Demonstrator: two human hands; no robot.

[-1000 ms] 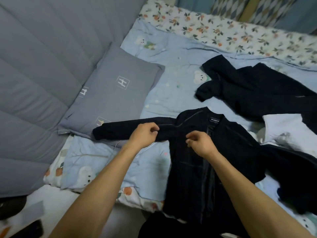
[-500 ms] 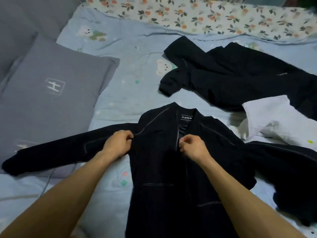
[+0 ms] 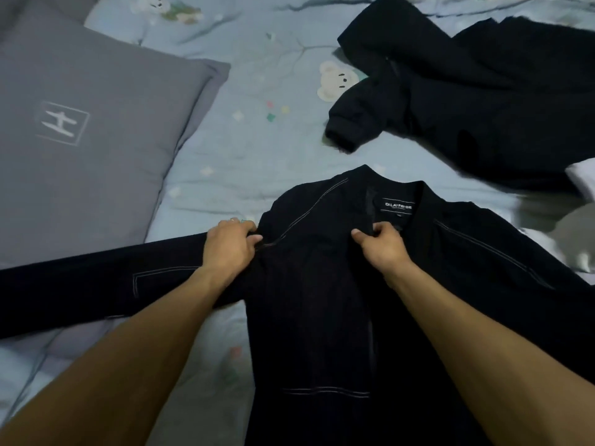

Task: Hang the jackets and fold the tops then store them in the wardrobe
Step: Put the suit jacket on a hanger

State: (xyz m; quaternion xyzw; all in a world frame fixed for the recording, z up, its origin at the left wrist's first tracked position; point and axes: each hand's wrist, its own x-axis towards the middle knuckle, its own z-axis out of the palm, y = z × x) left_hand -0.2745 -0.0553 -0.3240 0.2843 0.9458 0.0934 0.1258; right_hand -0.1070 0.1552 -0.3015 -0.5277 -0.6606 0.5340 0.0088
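On the light blue bedsheet [image 3: 225, 162], a black jacket [image 3: 315, 300] is lying flat, collar away from the person. Left hand [image 3: 230, 247] is gripping its shoulder seam, right hand [image 3: 381, 244] is pinching the front opening by the collar. Second dark jacket [image 3: 467, 101] is lying further back, grey pillow [image 3: 90, 149] off left.

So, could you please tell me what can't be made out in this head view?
- Jacket hem: cut off by the bottom edge.
- Second dark garment: runs past the right edge.
- White item: mostly cut off, blurred.
- Small print under the neck label: too small.
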